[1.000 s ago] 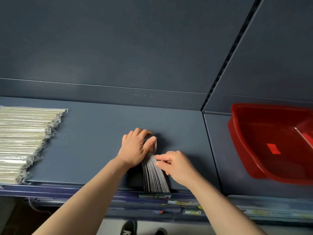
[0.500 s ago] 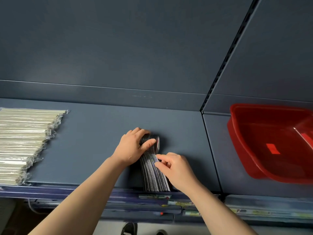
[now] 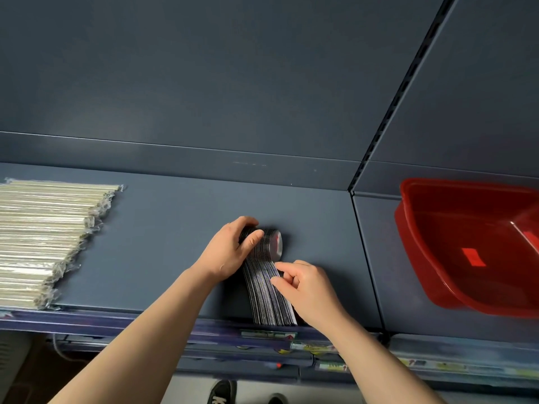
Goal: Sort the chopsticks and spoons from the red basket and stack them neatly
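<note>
The left hand (image 3: pixel 226 253) is curled over the bowl end of a tight stack of spoons (image 3: pixel 267 282), thumb (image 3: pixel 254 238) pressed on the near face of the bowls and the other fingers wrapped over the top, so it is clamped on the stack. The right hand (image 3: pixel 306 287) rests against the right side of the handles, just below the bowls, with thumb and forefinger pinched together on the edge of the outermost handles and the remaining fingers folded in. Between the two hands the spoons stand on edge in one packed row, bowls away from the person and handle tips at the front lip of the shelf (image 3: pixel 175 243); they are too many and too close to count. One shiny bowl shows at the right end of the stack, just beyond the left thumb.

Well to the left of the left hand lies one flat pile of wrapped chopsticks (image 3: pixel 43 237), also too many to count. Well to the right of the right hand sits one red basket (image 3: pixel 423 258), tilted, with a red label inside whose writing cannot be read. Below the hands, the price strips (image 3: pixel 268 335) on the shelf edge are blurred.
</note>
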Tool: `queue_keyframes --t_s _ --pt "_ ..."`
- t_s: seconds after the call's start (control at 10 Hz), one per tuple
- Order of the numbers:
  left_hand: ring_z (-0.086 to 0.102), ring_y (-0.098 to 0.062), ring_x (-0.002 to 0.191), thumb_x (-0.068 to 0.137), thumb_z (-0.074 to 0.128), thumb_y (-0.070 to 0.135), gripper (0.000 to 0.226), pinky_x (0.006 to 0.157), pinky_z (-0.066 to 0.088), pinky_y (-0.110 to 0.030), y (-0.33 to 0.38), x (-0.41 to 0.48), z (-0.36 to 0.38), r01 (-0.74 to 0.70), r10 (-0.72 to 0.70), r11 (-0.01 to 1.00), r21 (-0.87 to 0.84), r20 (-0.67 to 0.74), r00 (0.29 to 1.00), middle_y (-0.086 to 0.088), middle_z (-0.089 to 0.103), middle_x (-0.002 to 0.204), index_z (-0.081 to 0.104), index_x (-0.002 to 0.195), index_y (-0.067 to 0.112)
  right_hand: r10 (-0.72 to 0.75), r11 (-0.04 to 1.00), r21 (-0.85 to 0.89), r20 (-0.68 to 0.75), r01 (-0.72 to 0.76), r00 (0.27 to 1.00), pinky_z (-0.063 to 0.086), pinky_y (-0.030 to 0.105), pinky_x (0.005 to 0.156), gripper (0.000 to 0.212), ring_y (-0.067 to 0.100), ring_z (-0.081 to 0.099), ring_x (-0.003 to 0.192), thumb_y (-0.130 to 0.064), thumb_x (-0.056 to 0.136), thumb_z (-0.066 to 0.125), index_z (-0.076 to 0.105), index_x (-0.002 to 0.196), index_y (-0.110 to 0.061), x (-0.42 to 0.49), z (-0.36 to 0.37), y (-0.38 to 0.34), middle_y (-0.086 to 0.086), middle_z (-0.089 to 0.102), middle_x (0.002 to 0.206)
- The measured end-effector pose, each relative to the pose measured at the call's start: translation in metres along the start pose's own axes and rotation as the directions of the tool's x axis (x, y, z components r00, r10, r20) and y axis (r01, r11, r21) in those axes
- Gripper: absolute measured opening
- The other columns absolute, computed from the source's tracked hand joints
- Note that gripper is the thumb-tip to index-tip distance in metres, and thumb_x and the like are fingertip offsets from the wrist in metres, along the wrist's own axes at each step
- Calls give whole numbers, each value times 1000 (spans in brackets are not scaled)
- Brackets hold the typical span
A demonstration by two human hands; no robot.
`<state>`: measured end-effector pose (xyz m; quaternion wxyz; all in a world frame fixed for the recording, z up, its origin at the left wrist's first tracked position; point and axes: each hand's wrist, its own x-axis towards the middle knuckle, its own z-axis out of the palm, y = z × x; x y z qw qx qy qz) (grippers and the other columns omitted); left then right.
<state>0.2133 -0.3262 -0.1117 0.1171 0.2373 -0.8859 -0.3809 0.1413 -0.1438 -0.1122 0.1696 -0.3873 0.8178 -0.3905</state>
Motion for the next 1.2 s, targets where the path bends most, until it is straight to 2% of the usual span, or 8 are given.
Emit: queue_keyframes --t_s 0.2,0.3,0.5,0.6,0.7,0.9,1.1,1.2 --pt "53 -14 100 96 53 34 33 80 33 -17 3 -2 0 18 -18 1000 -3 -21 1000 -1 64 110 58 120 13 2 1000 -9 1 -2 1000 37 6 62 32 -3 51 65 -26 89 65 69 120 -18 -2 -1 0 -9 47 67" --pt "53 -18 107 97 51 33 34 83 34 -20 4 -4 0 26 -27 1000 -6 -22 999 -3 64 113 58 123 13 9 999 -35 2 -9 1000 38 6 62 31 3 51 62 -26 92 62 68 121 -19 -3 -3 1 -10 50 70" --pt "50 -21 124 98 49 33 44 102 36 -27 3 -7 0 59 -59 998 -22 -21 998 -5 58 133 48 136 10 -17 999 -36 -30 16 999 36 10 59 26 7 50 61 -20 96 55 71 116 -16 -6 -4 -1 -8 52 70" --pt "49 -21 126 98 49 33 46 103 35 -27 2 -8 0 64 -65 998 -22 -35 997 -6 56 135 47 137 9 -23 1000 -14 -43 23 999 36 10 58 25 7 52 65 -21 96 56 72 114 -15 -9 -5 -1 -6 53 69" --pt "47 -21 128 98 49 33 47 105 34 -28 3 -9 -1 73 -73 997 -23 -37 997 -7 54 137 46 138 8 -2 1000 -14 -56 1 998 37 7 59 25 -1 55 72 -19 96 57 71 116 -14 -10 -5 0 -10 53 69" --pt "43 -22 132 98 48 35 50 107 31 -29 4 -12 -1 103 -103 995 -9 -42 994 -9 50 141 43 140 7 24 999 -33 -72 -26 997 38 7 59 23 5 54 62 -19 94 60 73 111 -16 -11 -5 -1 -12 54 70" --pt "50 -23 126 99 46 33 48 100 35 -26 1 -19 -8 106 -106 994 10 -36 994 -11 54 137 45 138 5 31 999 -23 -84 -34 996 43 21 59 18 15 56 64 -17 93 60 77 96 -15 -13 -5 -1 3 61 70" --pt "58 -18 109 99 48 29 41 90 38 -19 0 -26 -25 135 -136 991 -21 -109 985 -8 61 128 50 134 8 63 998 23 -107 -60 992 42 17 58 17 15 57 64 -16 92 61 77 93 -15 -17 -8 -2 3 62 70"
